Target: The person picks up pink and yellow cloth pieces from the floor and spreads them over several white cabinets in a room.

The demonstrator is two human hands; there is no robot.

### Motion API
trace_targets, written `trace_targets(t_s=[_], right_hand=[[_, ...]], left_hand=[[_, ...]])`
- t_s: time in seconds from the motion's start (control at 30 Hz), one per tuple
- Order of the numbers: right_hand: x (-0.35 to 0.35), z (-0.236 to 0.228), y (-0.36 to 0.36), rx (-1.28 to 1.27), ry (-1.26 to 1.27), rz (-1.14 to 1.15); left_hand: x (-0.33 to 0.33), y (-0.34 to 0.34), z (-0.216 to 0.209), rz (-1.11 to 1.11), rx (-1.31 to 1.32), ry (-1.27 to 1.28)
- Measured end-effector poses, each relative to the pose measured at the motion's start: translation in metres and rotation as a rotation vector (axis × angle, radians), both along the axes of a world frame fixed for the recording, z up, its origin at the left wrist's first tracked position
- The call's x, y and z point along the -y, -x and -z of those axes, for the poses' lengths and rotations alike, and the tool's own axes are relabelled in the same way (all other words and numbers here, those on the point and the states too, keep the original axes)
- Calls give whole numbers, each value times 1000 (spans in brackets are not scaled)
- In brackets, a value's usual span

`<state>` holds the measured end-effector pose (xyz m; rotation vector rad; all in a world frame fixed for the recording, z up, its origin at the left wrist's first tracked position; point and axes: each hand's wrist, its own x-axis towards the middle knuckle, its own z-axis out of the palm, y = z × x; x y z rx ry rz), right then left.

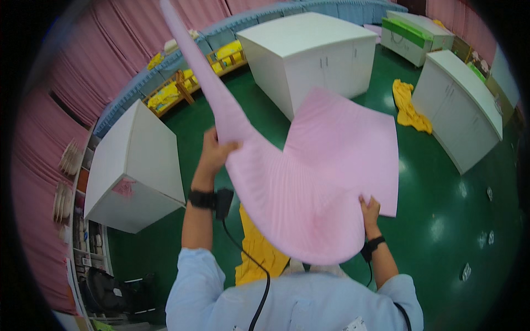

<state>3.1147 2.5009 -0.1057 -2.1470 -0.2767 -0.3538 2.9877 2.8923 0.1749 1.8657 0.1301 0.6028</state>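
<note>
- Holding one flexible sheet, pale pink, smooth and padded-looking (342,138), at the middle of the scene before the person; bent into a trough at its near end, one wing running narrow toward the far left, one broad panel spreading to the far right; fine ripples across the bend.
- Left hand (214,153): closed on the sheet's left edge, thumb laid over the face, fingers mostly hidden.
- Right hand (371,211): closed on the sheet's near right edge, lower than the left hand.
- Black strap with a small dark box (221,203), left wrist; black cable (251,256) leading nearward from it. Similar black strap (375,244), right wrist.
- Light-blue long shirt sleeve (193,276), pushed up the left arm.
- Crumpled yellow cloth (255,251), near, on the glossy green floor (430,187), left of the sheet's bend.
- Second crumpled yellow cloth (407,107), right, beside a white two-door cabinet (464,110).
- White box-shaped cabinet with doors (314,49), far middle, partly behind the sheet.
- White box-shaped cabinet with a pink smudge (130,165), left.
- White cabinet with a bright green front strip (411,34), far right.
- Low wooden frames with yellow fabric (182,91), far left.
- Gathered pink curtains (105,38), left and far left.
- Small shiny crumpled piece (466,272), near right, on the floor.
</note>
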Motion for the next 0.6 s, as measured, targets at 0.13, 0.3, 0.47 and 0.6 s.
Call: trace_targets(t_s=[0.13,0.3,0.47,0.6], right_hand=[[14,-41,3,162,-112,100],[43,-97,18,208,-414,165],[80,-128,39,364,-428,347],[65,-176,63,371,-530,575]], left_hand=[[15,-22,-50,183,122,-27],[25,-39,-86,260,222,65],[43,-71,-106,494,303,22],[64,-103,-118,564,372,36]])
